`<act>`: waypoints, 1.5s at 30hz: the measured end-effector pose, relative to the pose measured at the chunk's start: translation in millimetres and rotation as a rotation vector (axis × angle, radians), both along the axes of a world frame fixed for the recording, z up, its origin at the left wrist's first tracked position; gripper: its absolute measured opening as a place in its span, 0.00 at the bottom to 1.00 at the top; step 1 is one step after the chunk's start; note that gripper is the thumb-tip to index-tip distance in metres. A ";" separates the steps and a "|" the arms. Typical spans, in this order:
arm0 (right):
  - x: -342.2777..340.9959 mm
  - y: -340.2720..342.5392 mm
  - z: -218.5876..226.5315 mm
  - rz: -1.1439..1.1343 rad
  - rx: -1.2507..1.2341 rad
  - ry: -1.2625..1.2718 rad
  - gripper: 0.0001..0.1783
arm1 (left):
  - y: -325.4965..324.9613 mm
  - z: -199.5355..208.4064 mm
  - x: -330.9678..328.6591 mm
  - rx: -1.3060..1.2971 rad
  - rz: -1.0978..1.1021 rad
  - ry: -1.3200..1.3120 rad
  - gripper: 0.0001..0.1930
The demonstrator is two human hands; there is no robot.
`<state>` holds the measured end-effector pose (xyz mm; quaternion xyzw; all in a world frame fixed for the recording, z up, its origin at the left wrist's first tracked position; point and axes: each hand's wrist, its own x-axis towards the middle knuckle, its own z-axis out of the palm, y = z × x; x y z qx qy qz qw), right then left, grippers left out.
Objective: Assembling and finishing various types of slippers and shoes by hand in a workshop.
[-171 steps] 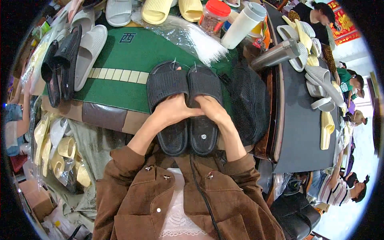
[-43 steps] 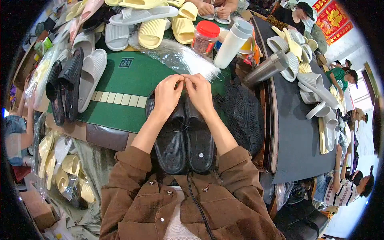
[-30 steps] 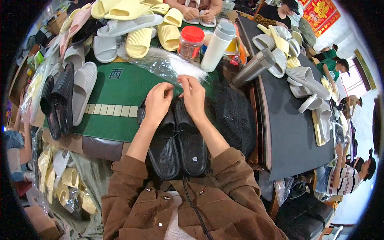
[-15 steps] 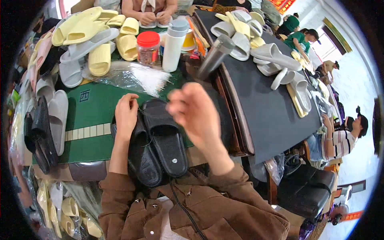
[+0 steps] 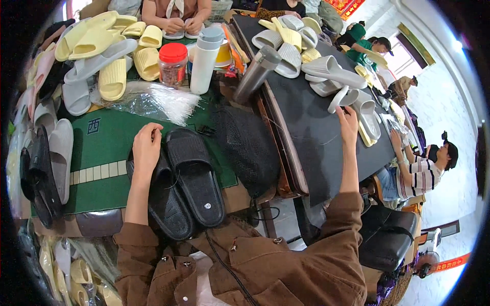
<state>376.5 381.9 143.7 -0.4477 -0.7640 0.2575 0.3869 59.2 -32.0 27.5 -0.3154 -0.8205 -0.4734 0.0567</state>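
Observation:
A pair of black slippers (image 5: 196,178) lies at the front of the green mat, toes away from me. A thin dark strand curves over them. My left hand (image 5: 147,153) is at the left slipper's side, fingers bent and drawn together; what they pinch, if anything, is hidden. Out to the right, over the dark table, my right hand (image 5: 348,125) is raised with its fingers curled in. Its fingertips appear in front of a pale grey slipper (image 5: 337,99), and I cannot tell whether they touch it. Anything in its grip is too small to make out.
Beyond the mat (image 5: 109,153) lie a bundle of white strands (image 5: 171,104), a red-lidded jar (image 5: 173,66), a white bottle (image 5: 205,61) and a steel flask (image 5: 258,74). Yellow and grey slippers (image 5: 112,76) pile at left. A black mesh bag (image 5: 245,148) lies right of the pair.
My right hand has swung from beside the black slippers out to the right, over the dark table. My left hand stays by the slippers. The whole view has shifted slightly.

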 end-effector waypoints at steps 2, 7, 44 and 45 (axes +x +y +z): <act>-13.6 24.8 -16.9 -0.114 0.120 -0.240 0.41 | -1.2 -1.9 -0.1 -0.009 0.009 -0.027 0.06; -34.6 48.0 -31.9 -0.295 0.299 -0.523 0.40 | -4.5 -3.6 -0.3 -0.030 0.013 -0.047 0.07; 28.3 -180.7 -12.7 0.164 0.519 -0.565 0.22 | -2.8 3.1 0.1 -0.062 -0.033 -0.026 0.08; 29.5 -174.0 -10.5 0.097 0.483 -0.534 0.20 | -1.0 2.1 0.8 -0.075 -0.029 -0.029 0.08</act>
